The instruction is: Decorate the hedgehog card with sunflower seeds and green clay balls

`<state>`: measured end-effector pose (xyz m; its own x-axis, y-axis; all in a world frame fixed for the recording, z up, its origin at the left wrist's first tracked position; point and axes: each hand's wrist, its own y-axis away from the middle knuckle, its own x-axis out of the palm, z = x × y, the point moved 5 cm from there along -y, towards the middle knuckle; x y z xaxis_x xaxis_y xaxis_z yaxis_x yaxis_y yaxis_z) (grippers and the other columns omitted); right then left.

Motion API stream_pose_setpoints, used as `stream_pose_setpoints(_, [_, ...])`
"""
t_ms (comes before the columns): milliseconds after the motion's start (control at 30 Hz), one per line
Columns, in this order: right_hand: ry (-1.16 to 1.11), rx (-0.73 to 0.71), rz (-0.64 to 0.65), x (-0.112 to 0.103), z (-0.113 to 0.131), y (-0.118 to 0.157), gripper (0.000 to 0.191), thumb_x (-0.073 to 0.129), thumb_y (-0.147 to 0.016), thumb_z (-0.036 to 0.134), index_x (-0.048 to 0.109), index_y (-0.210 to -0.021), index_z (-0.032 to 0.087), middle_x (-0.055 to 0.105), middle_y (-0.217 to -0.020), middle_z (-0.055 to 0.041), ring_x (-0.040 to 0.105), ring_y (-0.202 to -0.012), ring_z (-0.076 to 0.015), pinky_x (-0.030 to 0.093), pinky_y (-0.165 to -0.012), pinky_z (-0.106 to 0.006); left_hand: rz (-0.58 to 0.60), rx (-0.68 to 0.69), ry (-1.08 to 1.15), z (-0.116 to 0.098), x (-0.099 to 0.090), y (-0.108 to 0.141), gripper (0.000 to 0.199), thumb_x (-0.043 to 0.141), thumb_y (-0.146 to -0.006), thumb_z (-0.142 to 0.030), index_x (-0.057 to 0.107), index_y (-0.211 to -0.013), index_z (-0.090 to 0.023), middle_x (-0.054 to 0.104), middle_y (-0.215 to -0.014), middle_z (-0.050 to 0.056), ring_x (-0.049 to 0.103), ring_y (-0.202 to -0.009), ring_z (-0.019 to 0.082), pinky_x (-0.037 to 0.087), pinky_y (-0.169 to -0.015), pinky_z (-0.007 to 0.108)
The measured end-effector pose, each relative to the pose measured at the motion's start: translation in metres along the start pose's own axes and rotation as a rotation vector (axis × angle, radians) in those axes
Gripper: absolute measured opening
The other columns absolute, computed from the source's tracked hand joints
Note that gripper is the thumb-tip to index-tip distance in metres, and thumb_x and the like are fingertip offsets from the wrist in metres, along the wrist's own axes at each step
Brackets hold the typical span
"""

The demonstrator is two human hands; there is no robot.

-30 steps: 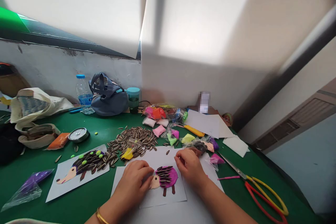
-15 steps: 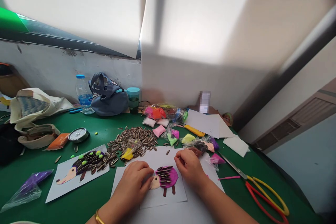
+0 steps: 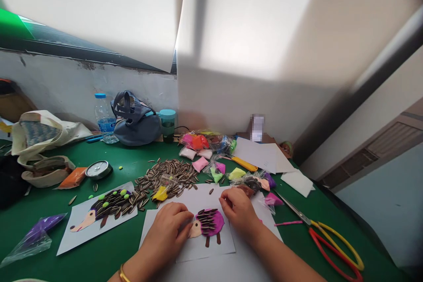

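Note:
A small hedgehog picture lies on a white card [image 3: 214, 251] in front of me. Its magenta clay body [image 3: 218, 222] carries rows of striped sunflower seeds [image 3: 206, 222], with a peach face [image 3: 195, 229] and two brown legs. My left hand [image 3: 170, 231] rests on the card at the face's left, fingers bent and thumb apart from the index finger. At the body's upper right, my right hand [image 3: 241, 211] has its fingers curled into a pinch; whatever they may hold is hidden. One loose seed [image 3: 211, 191] lies on the paper above the body.
Beyond the hands spreads a seed pile [image 3: 172, 174], beside a finished-looking hedgehog card [image 3: 76, 238]. Bagged coloured clay [image 3: 200, 143], a yellow cutter [image 3: 244, 164] and white sheets [image 3: 257, 154] lie behind. Large scissors [image 3: 337, 246] lie open at right. A bottle [image 3: 105, 121] and blue bag [image 3: 137, 128] stand by the wall.

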<state>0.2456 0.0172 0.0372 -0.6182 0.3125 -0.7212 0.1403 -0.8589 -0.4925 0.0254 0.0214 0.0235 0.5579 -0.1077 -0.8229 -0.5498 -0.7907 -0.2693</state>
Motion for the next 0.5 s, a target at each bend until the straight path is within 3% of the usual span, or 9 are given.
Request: stream_pose_setpoints(500, [-0.003, 0.002, 0.003, -0.0009, 0.0005, 0.0005, 0.014, 0.052, -0.090, 0.019, 0.056, -0.077, 0.021, 0.057, -0.068, 0.0010, 0.051, -0.067, -0.0156, 0.034, -0.066, -0.029, -0.002, 0.025, -0.030, -0.0017, -0.0010, 0.0010, 0.017, 0.057, -0.086, -0.020, 0.070, -0.096, -0.025, 0.065, -0.098, 0.006, 0.060, -0.089, 0.022, 0.048, -0.081, 0.037])
